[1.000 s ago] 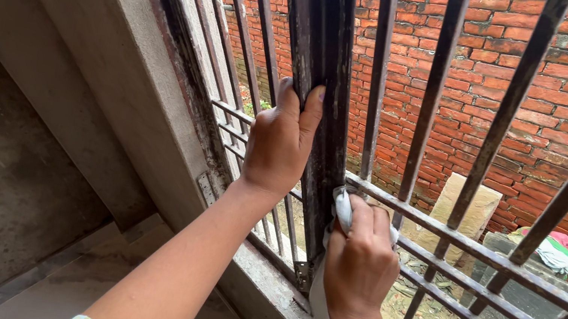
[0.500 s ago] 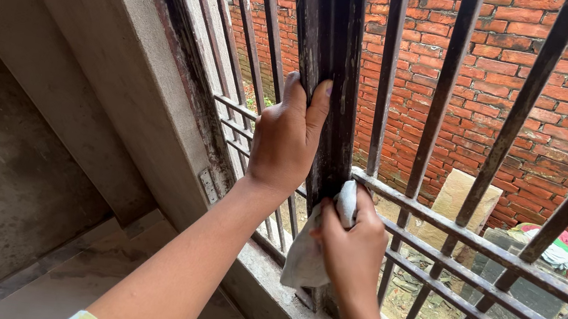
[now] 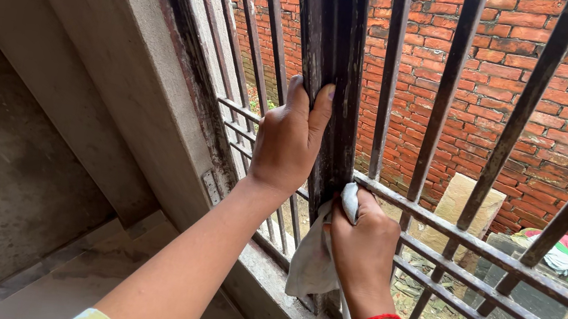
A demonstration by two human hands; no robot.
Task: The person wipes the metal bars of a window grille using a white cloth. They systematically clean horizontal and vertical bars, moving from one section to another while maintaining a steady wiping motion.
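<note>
Head view showed the left hand (image 3: 293, 138) wrapped around a dark, worn vertical metal frame post (image 3: 335, 54) of a barred window grille. Just below, the right hand (image 3: 362, 244) was closed on a crumpled white cloth (image 3: 313, 263), pressing it against the post's lower part.

Head camera looks down, close, at barred window (image 3: 452, 103).

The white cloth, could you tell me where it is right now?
In the head view, the white cloth is bunched in the right hand, pressed against the dark window frame post, just below the left hand.
</note>
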